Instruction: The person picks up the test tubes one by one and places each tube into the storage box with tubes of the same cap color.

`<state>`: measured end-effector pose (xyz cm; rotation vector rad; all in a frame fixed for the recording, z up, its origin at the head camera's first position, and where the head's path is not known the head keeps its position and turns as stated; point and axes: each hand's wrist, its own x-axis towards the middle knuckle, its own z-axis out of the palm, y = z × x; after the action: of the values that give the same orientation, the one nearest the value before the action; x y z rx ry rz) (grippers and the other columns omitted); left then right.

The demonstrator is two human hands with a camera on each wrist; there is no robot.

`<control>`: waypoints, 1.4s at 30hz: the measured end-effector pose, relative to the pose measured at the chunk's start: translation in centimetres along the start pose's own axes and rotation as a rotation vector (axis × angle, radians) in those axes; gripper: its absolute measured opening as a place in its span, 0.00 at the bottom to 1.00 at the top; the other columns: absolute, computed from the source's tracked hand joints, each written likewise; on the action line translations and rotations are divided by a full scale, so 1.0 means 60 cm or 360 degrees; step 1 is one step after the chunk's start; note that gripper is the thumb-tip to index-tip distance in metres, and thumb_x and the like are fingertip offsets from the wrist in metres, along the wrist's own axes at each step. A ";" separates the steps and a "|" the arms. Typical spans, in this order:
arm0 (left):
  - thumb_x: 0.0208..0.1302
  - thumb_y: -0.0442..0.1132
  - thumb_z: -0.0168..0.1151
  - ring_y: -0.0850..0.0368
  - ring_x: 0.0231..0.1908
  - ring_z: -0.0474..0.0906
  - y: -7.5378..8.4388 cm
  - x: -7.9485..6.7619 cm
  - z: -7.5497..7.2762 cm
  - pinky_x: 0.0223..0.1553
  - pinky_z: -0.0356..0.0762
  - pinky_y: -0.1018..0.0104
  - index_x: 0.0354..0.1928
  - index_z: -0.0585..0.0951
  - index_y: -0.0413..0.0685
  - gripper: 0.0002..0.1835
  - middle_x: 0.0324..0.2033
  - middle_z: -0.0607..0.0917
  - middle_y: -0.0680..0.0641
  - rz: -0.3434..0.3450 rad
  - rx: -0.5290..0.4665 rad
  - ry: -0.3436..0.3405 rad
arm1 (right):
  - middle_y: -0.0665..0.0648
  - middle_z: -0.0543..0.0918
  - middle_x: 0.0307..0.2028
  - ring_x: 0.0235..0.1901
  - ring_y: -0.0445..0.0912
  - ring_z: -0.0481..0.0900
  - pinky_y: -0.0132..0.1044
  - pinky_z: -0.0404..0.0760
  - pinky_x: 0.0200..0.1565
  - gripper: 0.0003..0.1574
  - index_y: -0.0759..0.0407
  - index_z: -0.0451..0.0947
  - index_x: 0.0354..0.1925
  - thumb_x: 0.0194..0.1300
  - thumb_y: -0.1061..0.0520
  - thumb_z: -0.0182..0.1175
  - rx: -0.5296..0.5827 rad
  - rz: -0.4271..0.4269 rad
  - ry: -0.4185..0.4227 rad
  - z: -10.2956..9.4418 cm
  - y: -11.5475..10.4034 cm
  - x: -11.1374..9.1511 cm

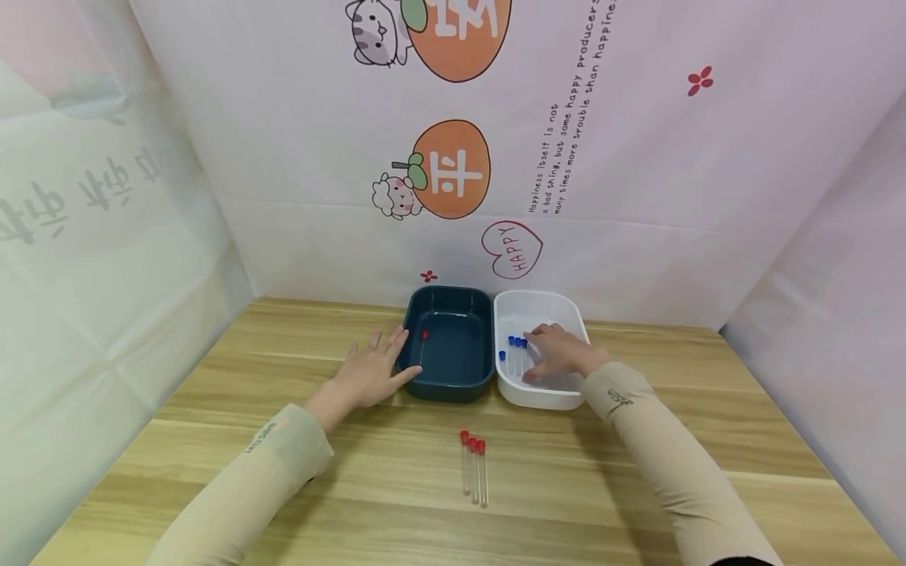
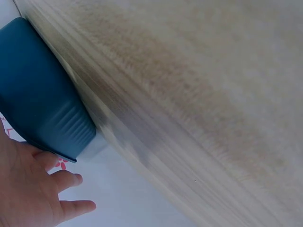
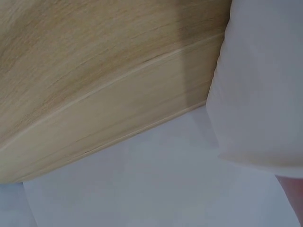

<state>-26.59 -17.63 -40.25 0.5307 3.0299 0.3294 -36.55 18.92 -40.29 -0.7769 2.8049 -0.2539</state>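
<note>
White tray, right of centre in the head view, holds blue-capped tubes; the right hand reaches in beside them, thumb and fingertips apart, though whether it pinches a tube cannot be told. Just left, near centre, a dark teal tray holds one red-capped tube; the left hand, fingers straight and spread, touches its left rim. Three more red-capped tubes lie together on the wooden counter at lower centre.

The table carries a teal bin, white bin — and three tubes.
</note>
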 end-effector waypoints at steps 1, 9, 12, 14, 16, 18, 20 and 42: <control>0.78 0.67 0.42 0.33 0.77 0.44 0.000 0.000 0.000 0.69 0.45 0.26 0.82 0.49 0.44 0.45 0.81 0.49 0.43 -0.0001 0.0001 -0.0002 | 0.71 0.67 0.70 0.70 0.66 0.63 0.60 0.61 0.70 0.58 0.68 0.64 0.74 0.58 0.40 0.76 0.0014 0.0008 0.0002 -0.001 0.000 -0.001; 0.77 0.67 0.42 0.34 0.78 0.43 -0.003 0.003 0.006 0.70 0.44 0.26 0.82 0.48 0.45 0.46 0.81 0.49 0.44 -0.0011 -0.0001 -0.0004 | 0.74 0.67 0.70 0.69 0.68 0.63 0.59 0.63 0.70 0.50 0.70 0.64 0.74 0.65 0.48 0.72 0.0106 -0.0030 0.0041 -0.017 -0.007 -0.019; 0.77 0.68 0.42 0.33 0.78 0.43 -0.004 0.004 0.007 0.70 0.44 0.26 0.82 0.48 0.45 0.46 0.81 0.48 0.43 -0.0006 -0.0004 -0.0004 | 0.76 0.67 0.68 0.68 0.69 0.64 0.60 0.63 0.69 0.48 0.72 0.64 0.73 0.66 0.49 0.71 0.0101 -0.0100 0.0097 -0.021 -0.008 -0.027; 0.77 0.68 0.41 0.33 0.78 0.43 -0.004 0.003 0.006 0.70 0.44 0.26 0.82 0.48 0.44 0.46 0.81 0.48 0.43 -0.0004 -0.0001 -0.0006 | 0.76 0.67 0.68 0.67 0.69 0.64 0.60 0.64 0.69 0.47 0.73 0.64 0.72 0.67 0.50 0.71 0.0099 -0.0149 0.0145 -0.023 -0.008 -0.032; 0.77 0.68 0.41 0.33 0.77 0.44 -0.004 0.003 0.005 0.69 0.45 0.25 0.82 0.48 0.44 0.46 0.81 0.49 0.43 0.0001 0.0000 -0.0001 | 0.77 0.68 0.67 0.67 0.69 0.65 0.60 0.65 0.68 0.46 0.73 0.65 0.72 0.67 0.50 0.70 0.0089 -0.0188 0.0201 -0.026 -0.008 -0.038; 0.77 0.68 0.41 0.33 0.77 0.44 -0.004 0.003 0.005 0.69 0.45 0.25 0.82 0.48 0.44 0.46 0.81 0.49 0.43 0.0002 0.0003 -0.0001 | 0.76 0.69 0.67 0.66 0.69 0.66 0.61 0.65 0.68 0.44 0.73 0.66 0.71 0.68 0.52 0.70 0.0096 -0.0219 0.0259 -0.030 -0.009 -0.045; 0.77 0.68 0.42 0.33 0.77 0.44 -0.004 0.003 0.005 0.69 0.45 0.25 0.82 0.48 0.44 0.46 0.81 0.49 0.43 0.0007 0.0003 0.0002 | 0.76 0.71 0.65 0.65 0.69 0.67 0.61 0.67 0.67 0.41 0.73 0.68 0.70 0.68 0.54 0.69 0.0098 -0.0255 0.0326 -0.033 -0.009 -0.052; 0.77 0.68 0.41 0.33 0.78 0.44 -0.003 0.004 0.006 0.69 0.44 0.25 0.82 0.48 0.44 0.46 0.81 0.48 0.43 -0.0004 -0.0011 0.0004 | 0.66 0.78 0.63 0.63 0.62 0.74 0.60 0.71 0.64 0.31 0.65 0.76 0.66 0.71 0.54 0.67 0.0199 -0.0275 0.0665 -0.062 -0.058 -0.118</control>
<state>-26.86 -17.62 -40.65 0.5260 3.0304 0.3404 -29.86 20.09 -34.76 -1.0420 3.0604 -0.6875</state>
